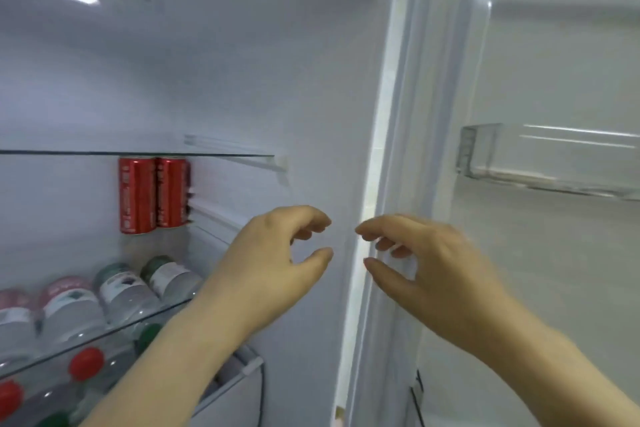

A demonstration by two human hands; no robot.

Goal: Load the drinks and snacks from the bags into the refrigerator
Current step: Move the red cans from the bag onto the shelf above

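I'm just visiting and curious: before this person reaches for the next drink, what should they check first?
1. Left hand free: ok, holds nothing.
2. Right hand free: ok, holds nothing.
3. Fridge door open: ok.
4. Space beside the red cans: ok, open space to their left.
5. Door bin has room: ok, nothing seen in it.
6. Bags within reach: cannot tell, out of view.
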